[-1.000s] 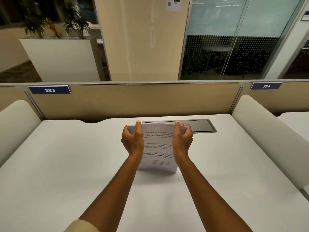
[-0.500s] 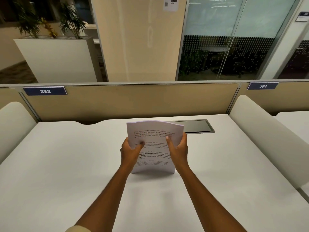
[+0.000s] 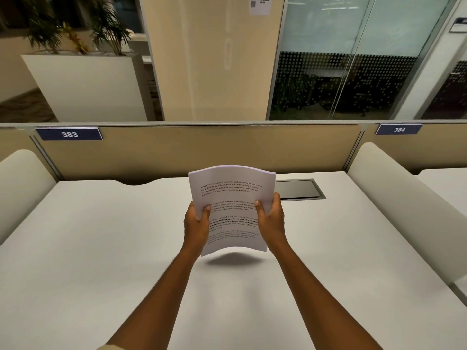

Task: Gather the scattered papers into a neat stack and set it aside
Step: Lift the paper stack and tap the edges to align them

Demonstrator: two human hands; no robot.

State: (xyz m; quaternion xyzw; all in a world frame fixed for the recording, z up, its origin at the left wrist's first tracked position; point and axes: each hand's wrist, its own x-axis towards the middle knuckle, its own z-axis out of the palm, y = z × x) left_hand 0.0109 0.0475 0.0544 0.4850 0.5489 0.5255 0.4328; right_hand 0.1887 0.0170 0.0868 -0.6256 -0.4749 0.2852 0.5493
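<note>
Both hands, left [image 3: 195, 224] and right [image 3: 271, 221], are closed on the stack [image 3: 233, 198] by its side edges, above the tabletop [image 3: 101, 248]; it looks light and floppy, and it bows.

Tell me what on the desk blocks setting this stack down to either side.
Nothing visible does. The left hand and right hand hold the paper stack above the white desk, bare on both sides; only the flush hatch lies behind.

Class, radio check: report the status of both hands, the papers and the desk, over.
Left hand and right hand grip the paper stack at its sides. Stack gathered, bowed, lifted off the white desk, shadow beneath. No loose sheets visible; not yet set aside.
</note>
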